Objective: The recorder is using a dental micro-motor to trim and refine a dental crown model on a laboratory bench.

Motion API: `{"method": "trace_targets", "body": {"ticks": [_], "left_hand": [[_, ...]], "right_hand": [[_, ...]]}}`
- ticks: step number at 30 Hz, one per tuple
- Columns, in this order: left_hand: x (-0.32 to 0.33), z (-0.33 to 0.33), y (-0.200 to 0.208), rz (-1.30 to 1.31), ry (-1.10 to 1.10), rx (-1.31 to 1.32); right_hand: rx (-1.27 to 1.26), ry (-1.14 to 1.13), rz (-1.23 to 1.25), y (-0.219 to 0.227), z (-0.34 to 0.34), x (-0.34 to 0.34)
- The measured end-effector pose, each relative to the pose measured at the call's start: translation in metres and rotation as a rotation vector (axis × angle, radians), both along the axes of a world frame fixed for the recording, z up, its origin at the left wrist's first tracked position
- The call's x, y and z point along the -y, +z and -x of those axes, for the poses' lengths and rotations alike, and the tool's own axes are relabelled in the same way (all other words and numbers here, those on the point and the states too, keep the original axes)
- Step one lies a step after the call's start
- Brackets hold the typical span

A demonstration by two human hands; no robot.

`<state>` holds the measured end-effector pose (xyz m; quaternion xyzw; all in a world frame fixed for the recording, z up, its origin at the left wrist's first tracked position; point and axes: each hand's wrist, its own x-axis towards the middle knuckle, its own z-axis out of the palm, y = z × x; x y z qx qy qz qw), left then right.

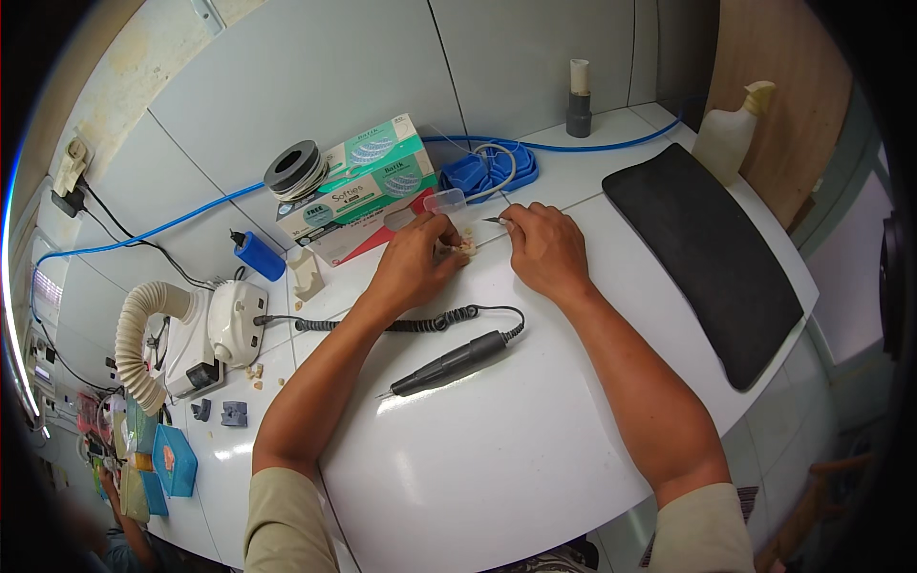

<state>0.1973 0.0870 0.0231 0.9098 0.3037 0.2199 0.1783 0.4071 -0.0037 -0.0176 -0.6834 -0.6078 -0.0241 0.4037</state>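
Beyond the middle of the white table, my left hand (416,260) is bent with its fingers drawn together over a small heap of cream and pinkish pieces (466,243). What its fingertips hold is hidden. A small clear plastic box lid (445,201) stands up just past these fingers. To the right, my right hand (548,246) is closed on a small knife, whose dark pointed blade (493,221) sticks out leftward toward the pieces. Nearer me, a black rotary handpiece (451,365) with a thin bit lies on the table between my forearms.
A coiled cord (411,326) links the handpiece to a white control unit (236,323). Cardboard boxes (358,196) carry a wire spool (295,170). Blue trays (492,170) stand behind my hands; a black mat (702,258) and spray bottle (731,134) at right. Another person's arm (129,523) shows lower left.
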Motion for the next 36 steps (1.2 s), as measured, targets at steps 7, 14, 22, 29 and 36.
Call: {"method": "trace_targets", "body": {"ticks": [7, 14, 22, 29, 36], "left_hand": [[0.005, -0.002, 0.007, 0.033, 0.004, 0.001], [0.01, -0.006, 0.009, 0.016, 0.029, 0.013], [0.004, -0.004, 0.0, -0.016, -0.049, 0.024], [0.004, -0.003, 0.003, 0.086, -0.038, 0.051], [0.003, -0.002, 0.009, 0.215, 0.087, -0.006]], "right_hand": [[0.005, 0.005, -0.014, -0.001, 0.0, -0.001], [0.016, 0.002, -0.024, -0.002, 0.0, -0.001], [0.023, -0.002, -0.034, -0.004, 0.0, -0.001], [0.001, -0.003, 0.002, -0.001, 0.002, 0.001], [0.006, -0.004, -0.006, -0.002, 0.001, 0.0]]}}
